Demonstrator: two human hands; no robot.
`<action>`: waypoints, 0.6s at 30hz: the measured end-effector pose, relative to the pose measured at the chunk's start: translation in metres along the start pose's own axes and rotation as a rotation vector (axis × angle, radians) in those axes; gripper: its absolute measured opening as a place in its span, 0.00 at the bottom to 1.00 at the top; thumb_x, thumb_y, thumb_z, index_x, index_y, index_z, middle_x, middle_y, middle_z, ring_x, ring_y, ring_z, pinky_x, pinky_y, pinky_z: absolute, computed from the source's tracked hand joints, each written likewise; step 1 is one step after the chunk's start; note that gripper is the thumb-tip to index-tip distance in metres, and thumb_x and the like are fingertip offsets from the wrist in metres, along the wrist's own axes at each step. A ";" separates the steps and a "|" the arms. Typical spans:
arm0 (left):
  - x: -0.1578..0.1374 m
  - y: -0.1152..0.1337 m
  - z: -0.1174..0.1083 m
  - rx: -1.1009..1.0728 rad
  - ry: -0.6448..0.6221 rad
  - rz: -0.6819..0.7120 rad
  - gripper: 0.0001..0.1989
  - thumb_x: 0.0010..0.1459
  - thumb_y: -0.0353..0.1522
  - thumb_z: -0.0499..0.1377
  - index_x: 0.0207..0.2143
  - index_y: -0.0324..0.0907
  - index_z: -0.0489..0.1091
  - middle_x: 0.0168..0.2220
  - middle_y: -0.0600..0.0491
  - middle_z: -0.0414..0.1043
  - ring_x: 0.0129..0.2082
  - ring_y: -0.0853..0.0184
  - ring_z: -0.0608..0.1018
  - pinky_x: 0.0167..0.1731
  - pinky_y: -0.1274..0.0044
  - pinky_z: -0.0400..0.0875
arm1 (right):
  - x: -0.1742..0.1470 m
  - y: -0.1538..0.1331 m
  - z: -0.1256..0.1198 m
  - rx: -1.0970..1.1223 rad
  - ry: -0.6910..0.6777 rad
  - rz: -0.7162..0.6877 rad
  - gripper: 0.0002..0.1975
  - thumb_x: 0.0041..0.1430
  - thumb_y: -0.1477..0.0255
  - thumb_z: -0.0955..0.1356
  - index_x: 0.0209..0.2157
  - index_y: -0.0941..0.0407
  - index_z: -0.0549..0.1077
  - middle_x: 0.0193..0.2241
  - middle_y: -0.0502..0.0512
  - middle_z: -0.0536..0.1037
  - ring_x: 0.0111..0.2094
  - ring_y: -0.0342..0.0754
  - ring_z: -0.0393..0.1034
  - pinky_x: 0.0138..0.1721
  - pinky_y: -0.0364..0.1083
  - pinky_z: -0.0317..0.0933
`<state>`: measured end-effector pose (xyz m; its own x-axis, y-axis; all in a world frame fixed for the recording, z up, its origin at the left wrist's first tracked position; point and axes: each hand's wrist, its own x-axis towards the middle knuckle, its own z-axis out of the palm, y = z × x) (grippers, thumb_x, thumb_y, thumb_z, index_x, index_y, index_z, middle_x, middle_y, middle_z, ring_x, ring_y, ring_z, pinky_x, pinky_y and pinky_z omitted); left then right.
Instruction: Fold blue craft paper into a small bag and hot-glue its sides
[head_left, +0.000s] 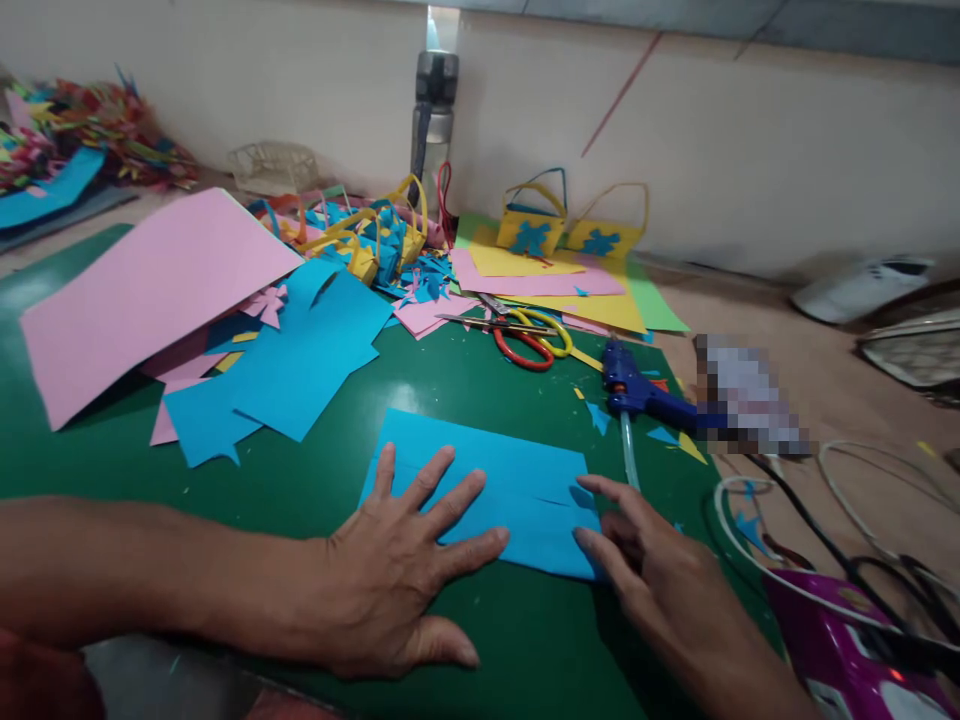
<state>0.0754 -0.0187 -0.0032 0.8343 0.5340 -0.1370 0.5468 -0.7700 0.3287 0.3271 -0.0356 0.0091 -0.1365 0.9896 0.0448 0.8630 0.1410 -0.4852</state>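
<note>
A blue paper sheet (pixel 540 475) lies on the green tabletop, with slits or creases running across it. My left hand (pixel 420 560) rests flat over its left part, fingers spread. At the sheet's right edge is my right hand (pixel 652 570), its index finger and thumb apart and touching or just over the paper; its other fingers curl underneath. Just beyond the sheet, a blue glue gun (pixel 637 390) with a clear glue stick lies to the right. Red-handled scissors (pixel 523 345) and yellow-handled scissors (pixel 551 330) sit together farther back.
Large pink paper (pixel 157 290) and cut blue paper (pixel 307 350) spread over the left. Behind are small paper bags (pixel 375 240), a bottle (pixel 433 130) and two yellow bags (pixel 531 230) with blue cutouts. Cables (pixel 802 490) and a magenta device (pixel 840 640) lie at right.
</note>
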 end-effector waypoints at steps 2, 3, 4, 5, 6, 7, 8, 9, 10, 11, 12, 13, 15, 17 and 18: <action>0.000 0.000 0.000 -0.009 -0.006 0.003 0.36 0.57 0.56 0.43 0.64 0.53 0.44 0.66 0.42 0.37 0.63 0.35 0.40 0.41 0.31 0.40 | 0.001 0.001 0.001 -0.006 -0.001 0.006 0.16 0.58 0.66 0.60 0.46 0.56 0.67 0.21 0.50 0.75 0.20 0.48 0.72 0.20 0.44 0.64; 0.000 0.000 0.000 -0.012 -0.006 0.002 0.36 0.57 0.56 0.43 0.64 0.53 0.44 0.66 0.42 0.36 0.63 0.35 0.40 0.41 0.31 0.39 | 0.001 0.001 0.001 -0.007 -0.002 0.006 0.16 0.57 0.67 0.60 0.46 0.56 0.67 0.21 0.50 0.75 0.20 0.48 0.72 0.20 0.45 0.64; 0.000 -0.001 -0.001 -0.013 -0.005 0.001 0.37 0.57 0.57 0.43 0.64 0.52 0.44 0.66 0.42 0.36 0.63 0.35 0.40 0.41 0.31 0.39 | 0.001 0.001 0.001 -0.008 -0.004 0.005 0.16 0.57 0.67 0.60 0.46 0.56 0.66 0.21 0.50 0.75 0.20 0.49 0.72 0.20 0.45 0.64; 0.000 -0.001 -0.001 -0.015 -0.004 0.001 0.37 0.57 0.57 0.43 0.64 0.52 0.44 0.66 0.42 0.36 0.63 0.35 0.39 0.41 0.31 0.38 | 0.001 0.001 0.001 -0.009 -0.007 0.003 0.16 0.58 0.67 0.60 0.46 0.56 0.66 0.21 0.50 0.75 0.20 0.49 0.72 0.20 0.45 0.64; 0.000 -0.001 -0.001 -0.018 -0.003 0.003 0.37 0.57 0.57 0.42 0.64 0.52 0.43 0.66 0.41 0.36 0.63 0.35 0.39 0.41 0.31 0.38 | 0.001 0.001 0.001 -0.010 -0.011 0.000 0.16 0.58 0.67 0.60 0.46 0.56 0.66 0.21 0.50 0.75 0.20 0.49 0.72 0.20 0.46 0.64; 0.000 -0.002 -0.001 -0.021 -0.004 0.005 0.37 0.57 0.57 0.42 0.64 0.52 0.43 0.66 0.41 0.36 0.63 0.35 0.39 0.41 0.31 0.37 | 0.001 0.001 0.000 -0.011 -0.011 -0.003 0.16 0.58 0.67 0.60 0.46 0.56 0.66 0.21 0.51 0.75 0.21 0.49 0.72 0.20 0.46 0.64; 0.000 -0.002 -0.001 -0.026 -0.004 0.007 0.37 0.57 0.57 0.41 0.64 0.52 0.43 0.66 0.41 0.36 0.63 0.35 0.39 0.41 0.31 0.37 | 0.000 0.000 0.000 -0.012 -0.010 -0.004 0.16 0.58 0.68 0.60 0.47 0.56 0.66 0.22 0.51 0.75 0.21 0.49 0.72 0.20 0.46 0.64; -0.001 -0.002 -0.001 -0.029 -0.003 0.010 0.37 0.57 0.57 0.41 0.64 0.52 0.43 0.66 0.41 0.35 0.63 0.35 0.39 0.41 0.31 0.37 | 0.000 0.000 0.000 -0.012 -0.010 -0.005 0.16 0.58 0.68 0.60 0.47 0.56 0.65 0.22 0.51 0.75 0.21 0.49 0.72 0.21 0.46 0.64; -0.001 -0.002 -0.001 -0.030 -0.002 0.012 0.37 0.57 0.57 0.41 0.64 0.52 0.43 0.66 0.41 0.35 0.63 0.35 0.39 0.41 0.31 0.37 | 0.000 0.000 -0.001 -0.010 -0.014 -0.006 0.16 0.58 0.68 0.60 0.47 0.56 0.65 0.22 0.51 0.75 0.21 0.49 0.72 0.21 0.45 0.64; -0.001 -0.002 -0.001 -0.031 -0.001 0.012 0.37 0.57 0.57 0.41 0.64 0.52 0.42 0.66 0.42 0.35 0.63 0.35 0.38 0.42 0.31 0.37 | 0.000 0.000 -0.001 -0.007 -0.015 -0.006 0.16 0.58 0.67 0.60 0.47 0.56 0.65 0.22 0.51 0.76 0.21 0.49 0.72 0.21 0.45 0.64; -0.001 -0.001 -0.001 -0.030 -0.003 0.011 0.37 0.57 0.57 0.42 0.64 0.52 0.42 0.66 0.42 0.35 0.63 0.35 0.38 0.42 0.31 0.37 | -0.001 0.000 -0.001 -0.004 -0.018 -0.005 0.16 0.58 0.67 0.60 0.47 0.56 0.65 0.22 0.51 0.76 0.21 0.49 0.72 0.21 0.45 0.64; -0.002 -0.001 -0.001 -0.028 -0.007 0.009 0.37 0.57 0.57 0.42 0.64 0.52 0.42 0.66 0.42 0.35 0.63 0.35 0.38 0.42 0.31 0.37 | -0.001 0.000 -0.001 -0.001 -0.020 -0.003 0.16 0.58 0.67 0.60 0.47 0.56 0.65 0.22 0.51 0.75 0.21 0.48 0.72 0.21 0.45 0.64; -0.001 0.000 -0.002 -0.023 -0.020 0.001 0.37 0.57 0.57 0.42 0.64 0.52 0.42 0.66 0.42 0.35 0.63 0.35 0.38 0.42 0.31 0.38 | -0.001 0.001 -0.001 0.001 -0.019 0.003 0.16 0.58 0.67 0.59 0.47 0.56 0.65 0.22 0.51 0.75 0.21 0.49 0.72 0.21 0.45 0.64; -0.001 0.000 -0.003 -0.017 -0.031 -0.004 0.37 0.57 0.57 0.42 0.64 0.52 0.42 0.66 0.42 0.35 0.63 0.35 0.39 0.42 0.31 0.38 | -0.002 0.000 -0.001 0.001 -0.023 0.022 0.16 0.58 0.67 0.59 0.47 0.56 0.65 0.22 0.51 0.75 0.21 0.49 0.72 0.21 0.46 0.64; -0.001 0.000 -0.003 -0.014 -0.036 -0.005 0.38 0.57 0.57 0.42 0.64 0.52 0.42 0.66 0.42 0.35 0.63 0.35 0.39 0.42 0.31 0.39 | -0.002 0.000 -0.001 0.001 -0.030 0.035 0.16 0.58 0.67 0.59 0.47 0.56 0.65 0.22 0.51 0.75 0.21 0.49 0.72 0.22 0.46 0.64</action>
<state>0.0746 -0.0178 -0.0003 0.8338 0.5246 -0.1720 0.5500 -0.7622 0.3414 0.3275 -0.0374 0.0101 -0.1205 0.9927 0.0020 0.8669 0.1062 -0.4871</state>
